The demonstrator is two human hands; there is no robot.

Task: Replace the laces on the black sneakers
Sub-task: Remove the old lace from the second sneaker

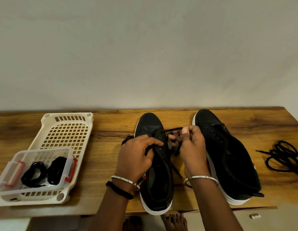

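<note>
Sneakers, both black with white soles, stand side by side on the wooden table (111,124), toes toward the wall (145,55). Seen from the head camera, the left sneaker (155,180) sits between the two forearms and the right sneaker (228,157) lies just beyond the right wrist, its eyelets bare.

A black lace (172,129) runs from a top eyelet of the left sneaker across to the right hand (193,150), which pinches it under the thumb with the fingers curled. The left hand (136,155) rests on the shoe's left flap, its fingers curled round another strand of the same lace. More of the lace trails down between the shoes.

At the table's left end, a cream basket (68,130) holds a clear box (16,165) with two coiled black laces (45,170) inside. At the right end lies a loose lace (284,155) in a tangle, well apart from the shoes.

Each wrist wears a silver bangle (201,177); the left also has a black band (120,190). Bare feet (175,220) show below the table edge.
</note>
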